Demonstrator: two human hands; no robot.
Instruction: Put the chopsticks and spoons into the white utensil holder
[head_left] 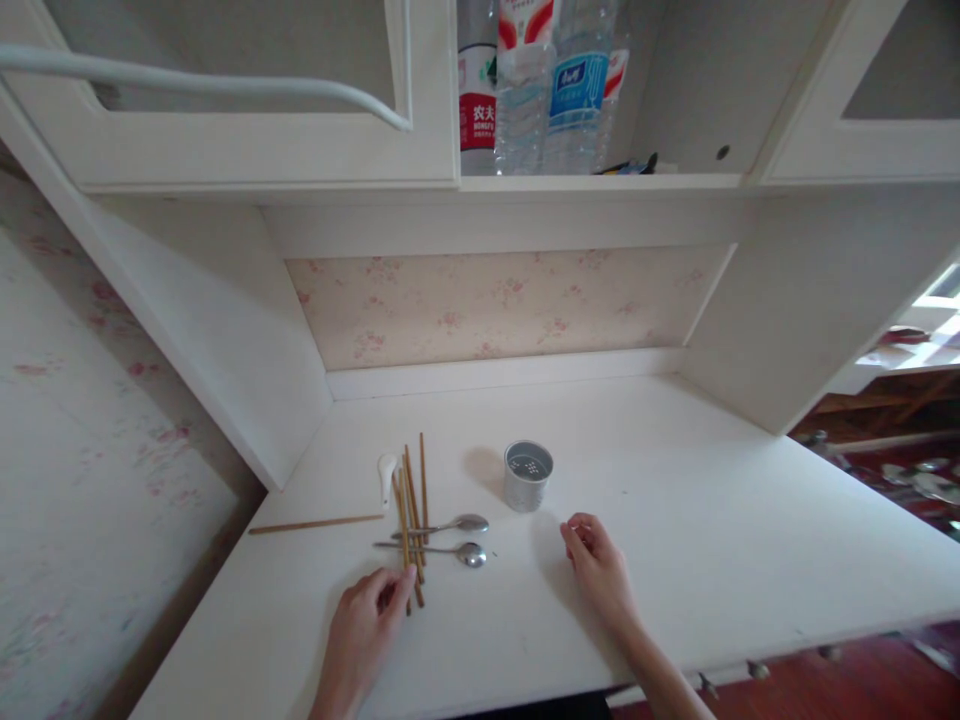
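Observation:
My left hand (366, 618) is at the near ends of several wooden chopsticks (411, 500), thumb and forefinger closed at one of them. Those chopsticks lie in a loose bundle pointing away from me. Two metal spoons, the upper spoon (471, 523) and the lower spoon (471, 555), lie crosswise among them, bowls to the right. A white soup spoon (387, 478) lies at the bundle's far left. Right of the bundle stands a grey metal utensil cup (528, 480) with holes in its bottom. My right hand (596, 570) hovers near the cup, fingers curled, nothing visible in them.
A single chopstick (315, 524) lies sideways at left on the white desk (675, 520). Overhead is a cabinet shelf (600, 184) holding several plastic bottles (577, 95). A white curved rail (225, 82) crosses the upper left. Side panels bound the desk's back.

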